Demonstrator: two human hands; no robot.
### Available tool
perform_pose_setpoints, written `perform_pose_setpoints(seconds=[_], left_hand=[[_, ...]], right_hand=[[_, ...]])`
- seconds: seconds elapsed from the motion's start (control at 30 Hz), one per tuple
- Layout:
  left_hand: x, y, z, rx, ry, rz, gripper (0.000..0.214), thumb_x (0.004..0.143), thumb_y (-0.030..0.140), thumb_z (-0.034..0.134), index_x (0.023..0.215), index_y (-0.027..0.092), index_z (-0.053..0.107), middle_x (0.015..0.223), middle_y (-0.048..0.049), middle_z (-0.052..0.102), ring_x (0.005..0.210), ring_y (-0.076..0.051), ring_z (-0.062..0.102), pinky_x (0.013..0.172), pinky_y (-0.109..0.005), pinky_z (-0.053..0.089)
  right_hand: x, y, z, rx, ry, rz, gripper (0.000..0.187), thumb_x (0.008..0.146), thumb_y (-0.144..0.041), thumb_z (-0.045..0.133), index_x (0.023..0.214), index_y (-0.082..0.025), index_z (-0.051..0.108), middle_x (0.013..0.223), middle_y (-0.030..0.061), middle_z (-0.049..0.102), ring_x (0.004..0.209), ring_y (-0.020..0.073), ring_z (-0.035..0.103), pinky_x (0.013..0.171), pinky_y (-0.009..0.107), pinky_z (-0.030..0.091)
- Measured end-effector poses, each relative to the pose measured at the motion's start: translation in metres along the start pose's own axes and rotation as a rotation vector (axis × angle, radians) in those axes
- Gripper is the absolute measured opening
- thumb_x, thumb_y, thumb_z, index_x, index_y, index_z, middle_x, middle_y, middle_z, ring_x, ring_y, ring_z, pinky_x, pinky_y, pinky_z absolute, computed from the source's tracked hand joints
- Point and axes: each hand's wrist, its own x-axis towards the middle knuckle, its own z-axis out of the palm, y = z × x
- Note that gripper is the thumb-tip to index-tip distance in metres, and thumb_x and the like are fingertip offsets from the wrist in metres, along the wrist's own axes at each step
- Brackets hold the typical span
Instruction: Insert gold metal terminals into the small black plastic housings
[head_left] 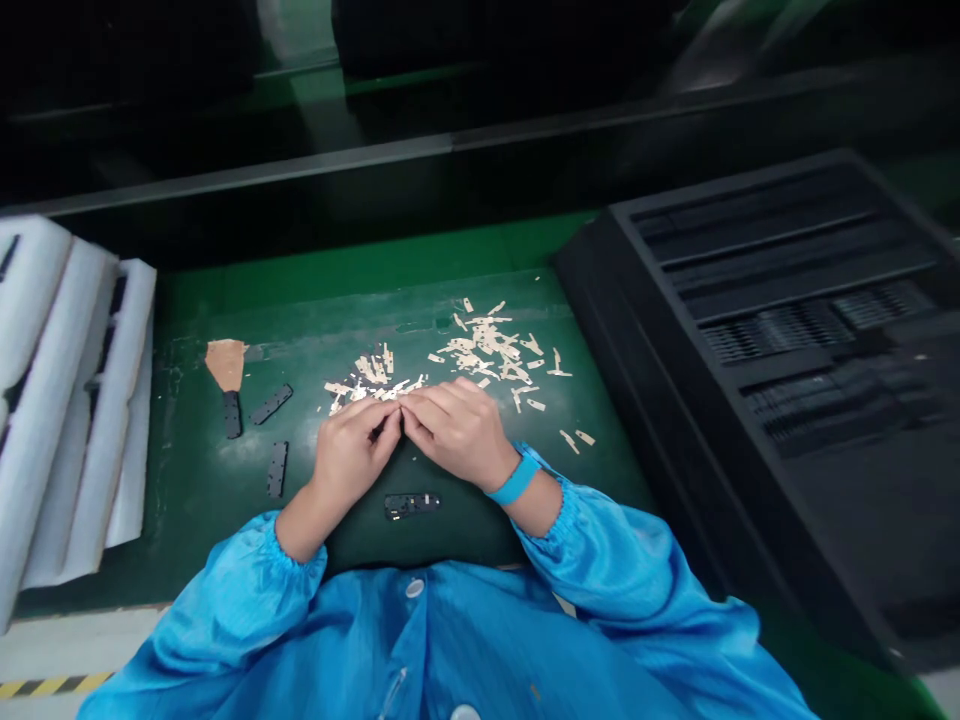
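Note:
My left hand [351, 445] and my right hand [461, 430] meet fingertip to fingertip over the green mat [465, 545]. Both are closed in a pinch. Whatever lies between the fingertips is too small and too covered to make out. Just beyond the fingers is a small heap of pale and dark flat pieces [375, 365]. A larger scatter of cream-coloured flat pieces [487, 345] lies past my right hand. Near my body, below the hands, rests a black oblong part [412, 505] with small metallic spots.
Left of my hands lie two black oblong parts, one slanted [272, 405] and one upright [277, 469], and a tan fan-shaped piece [226, 364] with a black handle-like end. White foam layers [112, 420] stand at the left edge. A large black tray [637, 330] flanks the right.

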Motion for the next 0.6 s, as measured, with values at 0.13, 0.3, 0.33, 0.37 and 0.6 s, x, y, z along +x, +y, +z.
perform_pose_setpoints(seconds=[0.13,0.3,0.33,0.37,0.6], left_hand=[[-0.001,-0.001,0.002,-0.052,-0.006,-0.056,0.019,0.097,0.025,0.06,0.096,0.021,0.078,0.084,-0.0045,0.076,0.071,-0.016,0.067,0.067,-0.027,0.053],[0.003,-0.006,0.004,-0.51,0.001,-0.395,0.02,0.09,0.038,0.071,0.095,0.02,0.08,0.094,-0.0059,0.073,0.067,-0.015,0.069,0.056,-0.026,0.058],[0.004,-0.006,0.004,-0.621,0.014,-0.475,0.023,0.087,0.041,0.075,0.094,0.019,0.08,0.09,-0.0055,0.073,0.064,-0.015,0.069,0.056,-0.027,0.06],[0.005,-0.007,0.005,-0.725,0.026,-0.551,0.027,0.084,0.043,0.078,0.095,0.018,0.079,0.085,-0.0047,0.073,0.062,-0.014,0.068,0.056,-0.028,0.061],[0.006,0.0,0.012,-1.076,0.119,-0.787,0.036,0.07,0.041,0.091,0.091,0.016,0.073,0.083,-0.0032,0.077,0.076,-0.017,0.076,0.066,-0.025,0.064]], right_hand=[[0.004,0.0,0.0,0.014,0.035,0.04,0.02,0.098,-0.015,0.057,0.083,-0.019,0.071,0.081,0.001,0.078,0.074,0.0148,0.069,0.07,0.032,0.043],[0.006,0.029,-0.019,-0.081,0.041,0.266,0.022,0.097,-0.016,0.055,0.082,-0.02,0.072,0.081,0.0011,0.076,0.075,0.0157,0.069,0.073,0.03,0.044],[0.005,0.038,-0.025,-0.163,0.023,0.321,0.024,0.098,-0.018,0.055,0.08,-0.02,0.072,0.079,0.0023,0.076,0.074,0.0174,0.068,0.072,0.031,0.043],[0.004,0.047,-0.03,-0.247,-0.016,0.377,0.027,0.099,-0.023,0.056,0.077,-0.02,0.071,0.076,0.0038,0.075,0.071,0.0191,0.067,0.07,0.033,0.042],[0.003,0.033,-0.021,0.062,-0.065,0.341,0.034,0.097,-0.01,0.046,0.118,-0.016,0.071,0.117,0.013,0.074,0.111,0.0277,0.067,0.092,0.042,0.051]])
